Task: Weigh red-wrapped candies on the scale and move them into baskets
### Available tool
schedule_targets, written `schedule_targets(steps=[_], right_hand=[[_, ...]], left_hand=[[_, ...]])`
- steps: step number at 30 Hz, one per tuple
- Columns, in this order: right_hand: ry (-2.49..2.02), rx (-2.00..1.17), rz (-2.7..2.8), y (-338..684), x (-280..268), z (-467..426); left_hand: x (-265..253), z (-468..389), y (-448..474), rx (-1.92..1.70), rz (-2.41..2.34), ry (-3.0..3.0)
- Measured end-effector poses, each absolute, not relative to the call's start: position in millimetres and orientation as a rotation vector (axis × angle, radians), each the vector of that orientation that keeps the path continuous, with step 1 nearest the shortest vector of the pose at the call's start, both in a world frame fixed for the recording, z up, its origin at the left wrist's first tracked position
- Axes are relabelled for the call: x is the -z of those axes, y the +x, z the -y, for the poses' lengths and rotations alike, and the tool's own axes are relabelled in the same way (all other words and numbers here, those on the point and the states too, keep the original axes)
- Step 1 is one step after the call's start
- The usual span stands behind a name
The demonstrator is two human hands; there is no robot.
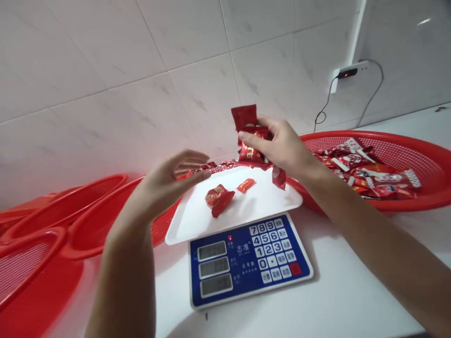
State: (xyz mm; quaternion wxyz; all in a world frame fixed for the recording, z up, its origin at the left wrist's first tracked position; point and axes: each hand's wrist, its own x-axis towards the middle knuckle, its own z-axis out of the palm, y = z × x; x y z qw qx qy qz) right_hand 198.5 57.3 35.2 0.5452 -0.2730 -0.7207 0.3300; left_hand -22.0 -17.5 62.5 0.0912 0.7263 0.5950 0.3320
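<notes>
My right hand (282, 143) grips several red-wrapped candies (252, 143) above the back of a scale's white tray (197, 223). One small red packet (278, 178) hangs below that hand. Over the tray's left edge, my left hand (172, 180) is held with fingers stretched out and nothing in it. On the tray lie a larger red-wrapped candy (218, 198) and a small flat red packet (245, 185). The blue keypad panel (246, 263) of the scale faces me; its display digits are too faint to read.
At right stands a red basket (419, 197) with assorted wrapped candies. Behind the tray is a heap of red-wrapped candies (225, 165). More red baskets (98, 225) crowd the left side. A tiled wall (197, 94) closes the back; a cable hangs from a power strip (352, 71).
</notes>
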Motion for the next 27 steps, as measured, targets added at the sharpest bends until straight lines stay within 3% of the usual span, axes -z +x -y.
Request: schedule_targets(steps=[2, 9, 14, 20, 27], right_hand=[[-0.638, -0.787, 1.621, 190.5, -35.1, -52.6], [-0.490, -1.001, 1.212, 172.1, -30.4, -34.3], [-0.440, -0.992, 1.244, 180.2, -32.1, -39.2], [-0.590, -0.972, 1.310, 187.3, -36.6, -51.0], [-0.585, -1.026, 1.701, 201.3, -32.5, -57.2]], left_hand=[[-59.6, 25.1, -1.0, -1.164, -1.631, 2.103], [-20.0, 17.2, 64.9, -1.164, -1.208, 1.921], [-40.0, 14.1, 24.4, -1.147, -1.429, 2.053], [-62.4, 24.3, -6.3, -1.528, -1.599, 2.058], [-54.4, 23.6, 7.6, -1.315, -1.638, 2.101]])
